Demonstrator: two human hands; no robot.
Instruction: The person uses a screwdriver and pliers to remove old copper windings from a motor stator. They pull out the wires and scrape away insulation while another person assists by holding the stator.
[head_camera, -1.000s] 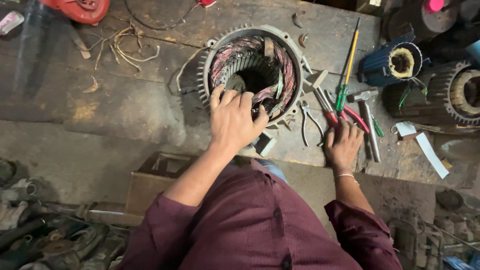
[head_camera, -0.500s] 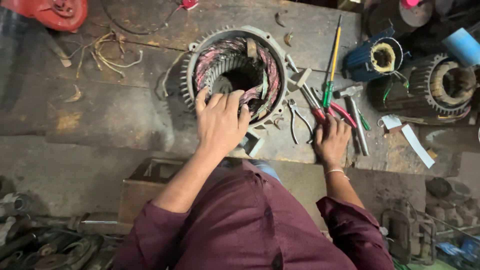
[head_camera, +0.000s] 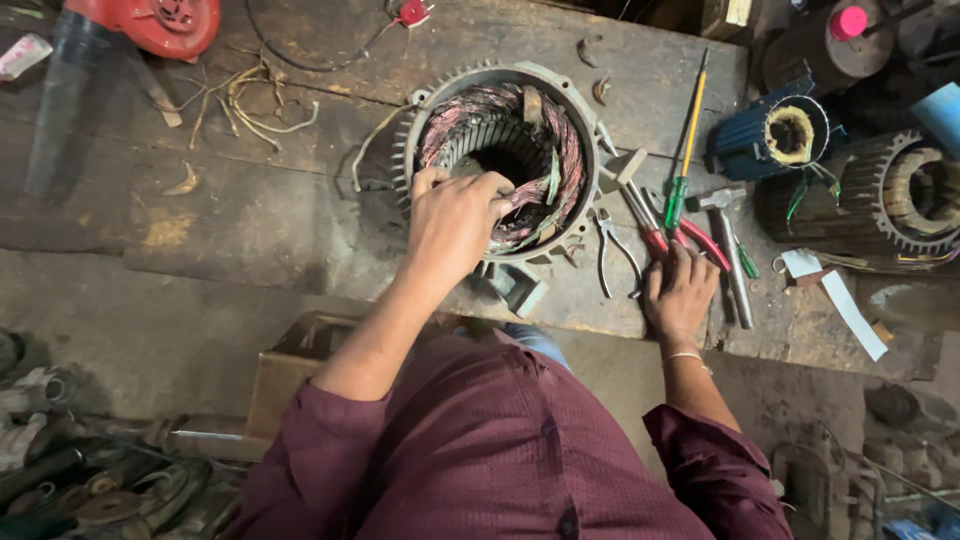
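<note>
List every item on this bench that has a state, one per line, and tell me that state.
Grey finned motor stator: open end up, pink windings exposed.
Left hand: gripping the windings.
Right hand: flat on red-handled pliers.
Steel hammer: lying flat.
Yellow-shafted green screwdriver: lying flat.

Head view — steeply downward, close overhead

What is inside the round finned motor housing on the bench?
Inside the motor housing are copper windings wrapped pinkish around a dark central bore. The left hand reaches in, covering the near side of the coils; its fingertips are hidden.
</note>
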